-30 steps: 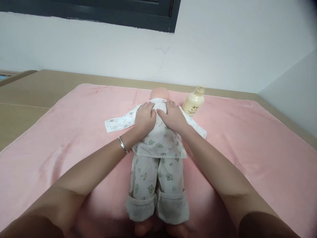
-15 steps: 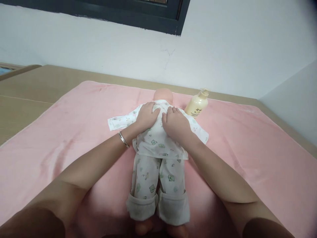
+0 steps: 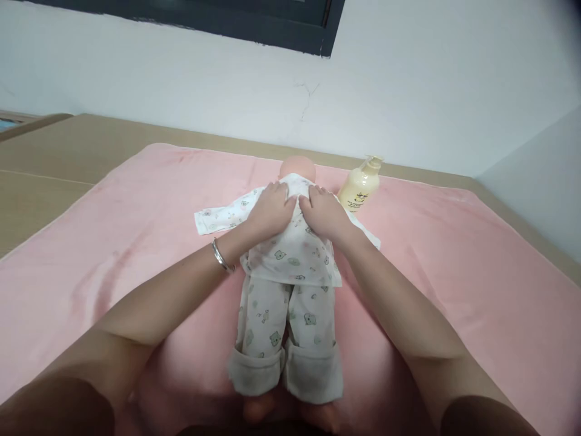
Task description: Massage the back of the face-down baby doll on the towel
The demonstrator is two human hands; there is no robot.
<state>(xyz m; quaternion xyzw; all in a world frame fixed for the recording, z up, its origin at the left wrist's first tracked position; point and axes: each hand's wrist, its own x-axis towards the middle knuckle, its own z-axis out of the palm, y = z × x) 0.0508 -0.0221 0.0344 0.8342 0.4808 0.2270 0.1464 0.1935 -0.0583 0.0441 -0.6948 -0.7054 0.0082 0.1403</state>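
A baby doll (image 3: 297, 166) lies stretched out with its head at the far end, and no face shows. It wears a white printed shirt (image 3: 293, 263) and matching trousers (image 3: 265, 315) with rolled cuffs. My left hand (image 3: 272, 210) rests flat on the left side of the upper shirt, fingers extended and a silver bangle (image 3: 220, 254) at the wrist. On the right side, my right hand (image 3: 324, 212) presses the cloth with straight fingers. Both thumbs point inward, close together over the middle. The doll's feet (image 3: 258, 409) poke out dimly below the cuffs.
A pale yellow pump bottle (image 3: 362, 183) stands right of the doll's head. Under everything spreads a pink mat (image 3: 454, 254) on a wooden surface (image 3: 54, 157). Behind rises a white wall (image 3: 408, 91) with a dark frame (image 3: 272, 27).
Both hands stay on the doll's upper shirt. The fingers have shifted slightly and the thumbs have come closer together. The whole view has moved a little.
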